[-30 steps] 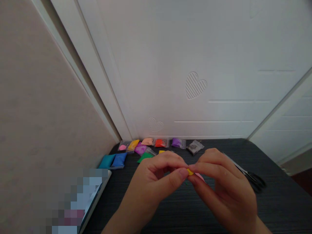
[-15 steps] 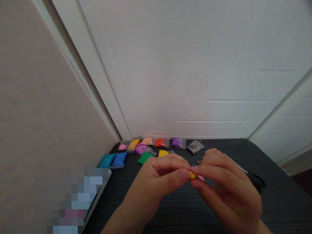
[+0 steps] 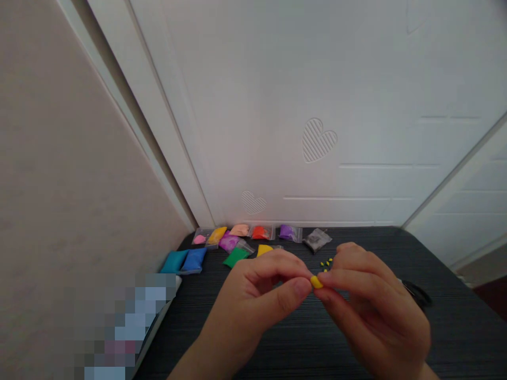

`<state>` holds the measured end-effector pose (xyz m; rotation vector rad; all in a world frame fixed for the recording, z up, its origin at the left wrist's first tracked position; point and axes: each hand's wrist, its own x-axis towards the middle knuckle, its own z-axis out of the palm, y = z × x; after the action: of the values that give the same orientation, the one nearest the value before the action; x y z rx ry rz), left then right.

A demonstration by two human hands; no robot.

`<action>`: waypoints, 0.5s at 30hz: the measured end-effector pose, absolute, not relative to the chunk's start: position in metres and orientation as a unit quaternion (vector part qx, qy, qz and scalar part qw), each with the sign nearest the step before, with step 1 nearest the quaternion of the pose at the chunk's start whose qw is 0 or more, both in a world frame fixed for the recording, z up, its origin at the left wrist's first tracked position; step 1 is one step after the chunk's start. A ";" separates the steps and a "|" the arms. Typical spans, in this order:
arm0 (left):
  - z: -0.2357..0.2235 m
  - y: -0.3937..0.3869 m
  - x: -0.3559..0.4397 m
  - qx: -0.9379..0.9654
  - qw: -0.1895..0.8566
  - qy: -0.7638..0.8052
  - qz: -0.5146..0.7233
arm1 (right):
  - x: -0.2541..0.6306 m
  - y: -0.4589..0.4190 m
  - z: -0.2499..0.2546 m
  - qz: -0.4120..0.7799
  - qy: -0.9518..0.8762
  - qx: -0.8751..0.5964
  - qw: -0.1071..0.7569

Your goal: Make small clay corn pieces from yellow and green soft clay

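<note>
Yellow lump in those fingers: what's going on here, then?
A person is pinching a small lump of yellow clay between the fingertips of the left hand and the right hand, above a dark table. Just beyond lie a few tiny yellow-and-green bits. Packets of coloured clay are spread farther back, and black-handled scissors lie partly hidden behind the right hand.

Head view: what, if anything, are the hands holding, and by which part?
A small yellow lump, by its left edge in the left hand and right edge in the right hand.
</note>
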<state>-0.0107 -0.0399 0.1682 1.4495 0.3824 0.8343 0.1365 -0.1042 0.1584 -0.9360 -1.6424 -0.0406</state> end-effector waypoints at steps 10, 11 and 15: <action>0.169 -0.042 -0.014 0.699 0.539 0.191 0.430 | 0.137 -0.103 0.158 -0.012 -0.697 -0.403 0.594; 0.169 -0.042 -0.014 0.707 0.520 0.190 0.440 | 0.137 -0.103 0.157 -0.007 -0.694 -0.403 0.596; 0.171 -0.043 -0.015 0.734 0.475 0.186 0.449 | 0.137 -0.104 0.157 -0.001 -0.693 -0.402 0.599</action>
<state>-0.0148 -0.0432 0.1705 1.7942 0.4557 1.0977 0.1373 -0.1037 0.1571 -0.9320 -1.6068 -0.0026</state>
